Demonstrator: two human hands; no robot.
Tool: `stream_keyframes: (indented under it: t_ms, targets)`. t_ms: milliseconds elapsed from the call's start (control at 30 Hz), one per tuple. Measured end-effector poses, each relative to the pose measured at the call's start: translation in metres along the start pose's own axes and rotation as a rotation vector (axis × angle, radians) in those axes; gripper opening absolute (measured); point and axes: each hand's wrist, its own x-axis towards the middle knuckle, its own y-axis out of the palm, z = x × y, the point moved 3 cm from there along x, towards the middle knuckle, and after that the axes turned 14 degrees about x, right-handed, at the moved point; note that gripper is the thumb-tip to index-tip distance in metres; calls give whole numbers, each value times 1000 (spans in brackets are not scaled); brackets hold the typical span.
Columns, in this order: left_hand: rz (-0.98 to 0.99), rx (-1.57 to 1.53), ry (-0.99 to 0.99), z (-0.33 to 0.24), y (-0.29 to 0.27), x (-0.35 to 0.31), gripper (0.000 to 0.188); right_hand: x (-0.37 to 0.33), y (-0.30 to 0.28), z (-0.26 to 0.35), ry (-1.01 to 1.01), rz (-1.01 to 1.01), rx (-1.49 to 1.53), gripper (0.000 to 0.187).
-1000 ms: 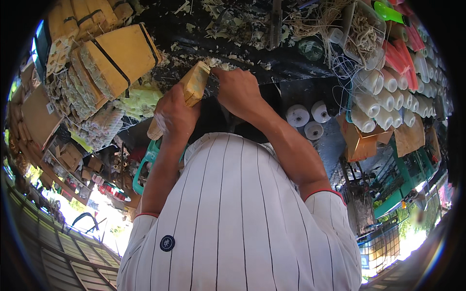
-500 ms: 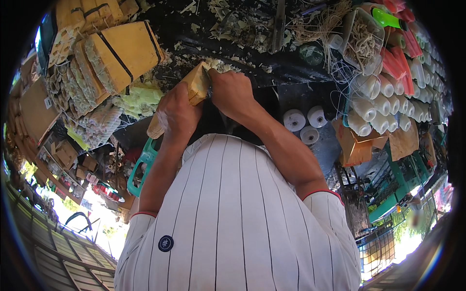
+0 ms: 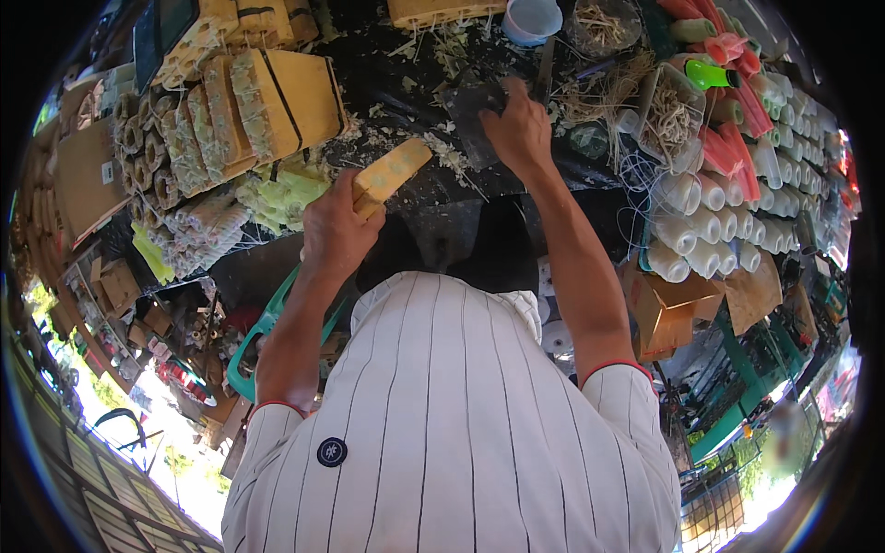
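Observation:
My left hand (image 3: 339,221) is closed round one end of a long yellow block (image 3: 395,170) with worn, pale patches on its face. The block tilts up to the right above the front of the black-covered work surface. My right hand (image 3: 521,129) reaches forward over that surface, thumb and forefinger apart, and I see nothing held in it. Beside its thumb lies a thin, dark, see-through sheet (image 3: 468,115). A narrow flat metal strip (image 3: 546,69) lies just beyond the fingers.
Black-banded yellow blocks (image 3: 290,101) are stacked at left, beside wrapped pale sticks (image 3: 198,235). Pale scraps litter the black cover (image 3: 387,92). At the back stands a light-blue tub (image 3: 532,20). To the right are a container of cord (image 3: 670,111) and stacked white rolls (image 3: 678,235).
My right hand has left the block and moved forward and right, its fingers spreading. The left hand still grips the block, now lower at the front. The view takes in more of the surface's far side.

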Motion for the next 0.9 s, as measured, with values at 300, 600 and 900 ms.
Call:
stream_keyframes:
  t_ms: [300,600,900]
  targets:
    - [-125,-812,240,29,-9,-30,53,-94,18,34,-294,621,764,75]
    - [-51,-1006,264,54,24,20,72,-148,60,40,-228,80,492,63]
    - [-40,-1361,94,40,40,6,56,-121,15,-27,-89,587,570,67]
